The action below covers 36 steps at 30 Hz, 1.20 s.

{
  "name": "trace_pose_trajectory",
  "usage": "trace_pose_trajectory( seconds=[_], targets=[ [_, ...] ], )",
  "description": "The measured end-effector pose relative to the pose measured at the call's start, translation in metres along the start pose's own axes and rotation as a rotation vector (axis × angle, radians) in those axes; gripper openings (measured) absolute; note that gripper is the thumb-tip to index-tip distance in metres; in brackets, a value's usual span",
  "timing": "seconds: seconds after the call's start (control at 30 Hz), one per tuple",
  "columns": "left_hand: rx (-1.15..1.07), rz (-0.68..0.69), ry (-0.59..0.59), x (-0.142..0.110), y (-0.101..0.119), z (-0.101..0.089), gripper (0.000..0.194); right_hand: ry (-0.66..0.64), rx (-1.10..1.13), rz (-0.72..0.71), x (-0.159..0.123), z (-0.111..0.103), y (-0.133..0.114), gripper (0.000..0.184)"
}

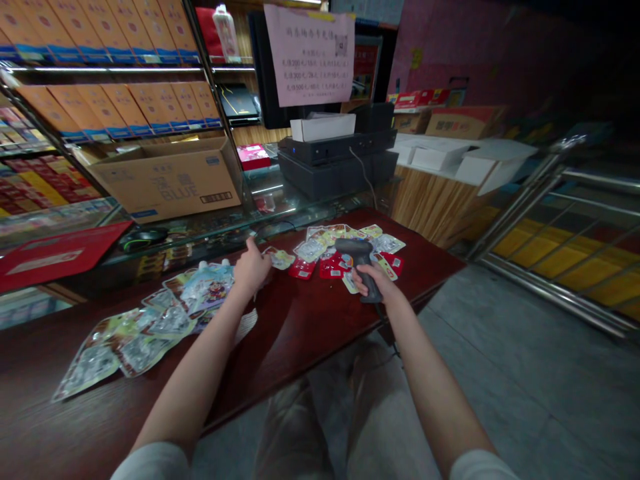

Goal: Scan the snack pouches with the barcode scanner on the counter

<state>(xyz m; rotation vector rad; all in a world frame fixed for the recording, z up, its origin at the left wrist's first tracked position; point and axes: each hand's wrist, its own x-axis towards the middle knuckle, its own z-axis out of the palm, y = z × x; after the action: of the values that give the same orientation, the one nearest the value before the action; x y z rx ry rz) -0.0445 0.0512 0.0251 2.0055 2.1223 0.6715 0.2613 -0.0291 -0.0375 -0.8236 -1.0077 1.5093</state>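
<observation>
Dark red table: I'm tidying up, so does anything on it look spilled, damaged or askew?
Nothing looks spilled, and no damage is plain at this size. The left heap of packets and the right heap look askew: packets overlap at differing angles, not squared up.

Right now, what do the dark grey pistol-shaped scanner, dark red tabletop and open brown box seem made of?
Dark grey scanner: probably matte plastic, given its dull, moulded look. Dark red tabletop: perhaps varnished wood or laminate, with a soft sheen. Open brown box: matte cardboard, by its thin printed walls.
</observation>
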Motion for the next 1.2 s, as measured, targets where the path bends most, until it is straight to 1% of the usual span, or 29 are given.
trace_pose_trajectory(
  seconds=[0.07, 0.1, 0.13, 0.2, 0.27, 0.3, 0.33, 0.37, 0.4, 0.43, 0.5, 0.57, 0.73, 0.9, 1.03, 1.2],
  targets=[
    [0.122, -0.007, -0.008, -0.01, -0.009, -0.021, 0.061, -0.009, 0.005, 0.004, 0.0, 0.0, 0.0, 0.031],
    [0.186, -0.018, -0.021, -0.014, -0.014, -0.028, 0.058, -0.012, 0.005, 0.005, -0.001, 0.0, -0.001, 0.032],
    [0.25, -0.021, -0.019, -0.019, -0.018, -0.033, 0.054, -0.013, 0.002, 0.006, -0.001, 0.001, -0.001, 0.032],
    [0.358, 0.012, 0.051, -0.025, -0.024, -0.036, 0.05, -0.01, -0.005, 0.008, -0.001, 0.001, -0.001, 0.032],
    [0.394, 0.146, 0.138, -0.027, -0.028, -0.029, 0.049, -0.002, -0.01, 0.009, -0.001, 0.001, -0.001, 0.031],
    [0.382, 0.244, 0.143, -0.026, -0.029, -0.023, 0.049, 0.003, -0.01, 0.007, -0.001, 0.001, -0.001, 0.031],
    [0.36, 0.343, 0.109, -0.025, -0.03, -0.016, 0.049, 0.008, -0.007, 0.003, -0.001, 0.0, -0.001, 0.031],
    [0.339, 0.425, 0.043, -0.024, -0.031, -0.008, 0.049, 0.013, -0.003, -0.003, -0.001, 0.001, -0.001, 0.03],
    [0.332, 0.473, -0.034, -0.024, -0.031, -0.001, 0.049, 0.017, 0.0, -0.009, -0.001, 0.001, 0.0, 0.03],
    [0.344, 0.482, -0.101, -0.023, -0.032, 0.006, 0.048, 0.019, 0.001, -0.013, -0.001, 0.001, 0.0, 0.029],
    [0.401, 0.438, -0.181, -0.026, -0.032, 0.014, 0.048, 0.021, -0.003, -0.018, -0.002, 0.001, 0.0, 0.03],
    [0.461, 0.379, -0.216, -0.03, -0.031, 0.015, 0.049, 0.024, -0.008, -0.024, -0.002, 0.001, 0.0, 0.032],
    [0.502, 0.297, -0.291, -0.038, -0.018, 0.002, 0.044, 0.031, 0.004, -0.03, -0.003, 0.0, -0.001, 0.03],
    [0.504, 0.161, -0.398, -0.031, -0.005, -0.007, 0.043, 0.011, -0.003, -0.042, -0.003, -0.001, 0.0, 0.033],
    [0.566, 0.133, -0.511, -0.025, 0.003, -0.017, 0.044, 0.0, 0.009, -0.047, -0.001, -0.001, 0.0, 0.034],
    [0.669, 0.099, -0.654, -0.022, 0.009, -0.028, 0.051, 0.029, 0.062, -0.066, 0.0, -0.003, 0.001, 0.027]
  ],
)
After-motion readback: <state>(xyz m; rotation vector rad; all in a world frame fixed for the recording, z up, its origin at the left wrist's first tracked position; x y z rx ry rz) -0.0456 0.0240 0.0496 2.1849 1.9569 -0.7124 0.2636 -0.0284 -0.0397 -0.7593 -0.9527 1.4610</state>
